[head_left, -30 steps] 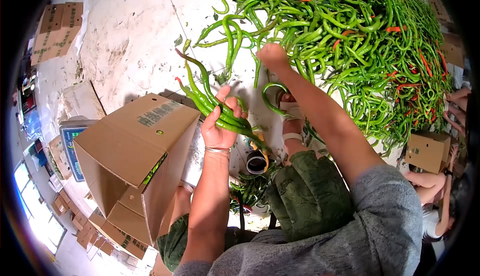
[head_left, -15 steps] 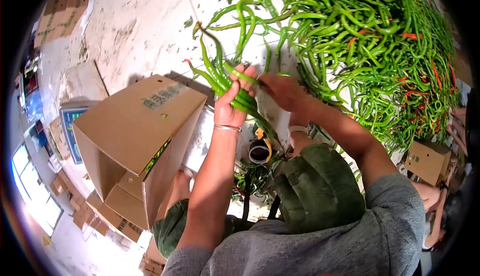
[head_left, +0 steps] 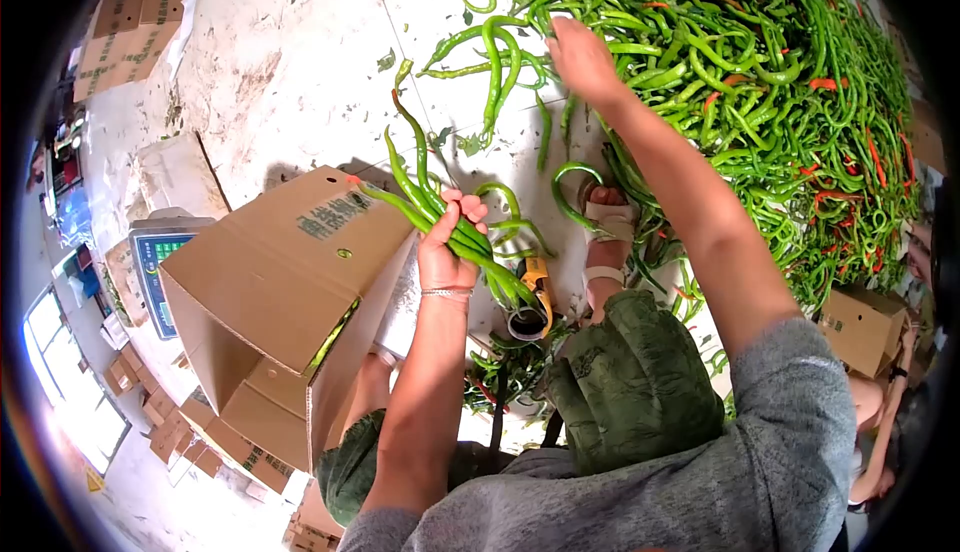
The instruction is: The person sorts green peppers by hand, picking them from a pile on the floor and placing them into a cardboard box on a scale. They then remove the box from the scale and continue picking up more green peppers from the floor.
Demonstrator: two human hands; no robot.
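Long green chili peppers (head_left: 412, 199), one with a red tip, are bunched in my left hand (head_left: 450, 242), its fingers wrapped round their middles. Their thin ends point up and away, and the other ends hang over a yellow-and-black roll holder (head_left: 536, 297). My right hand (head_left: 583, 57) is stretched far forward to the near-left edge of a big chili pile (head_left: 720, 82). Its back faces me, and its fingers are mostly hidden beside the peppers there. Several loose green chilies (head_left: 497, 72) lie on the floor just left of this hand.
A tilted, open cardboard box (head_left: 270, 262) stands left of my left arm, with green chilies showing at its slot. Beyond it is a scale with a keypad (head_left: 160, 262). My sandaled foot (head_left: 608, 227) rests near the pile. At far right, a person's arm (head_left: 890, 402) is beside another box (head_left: 858, 330).
My right hand has left the bunch and moved forward to the pile's edge. A curved chili now lies by my foot. My left hand keeps its bunch, slightly lower.
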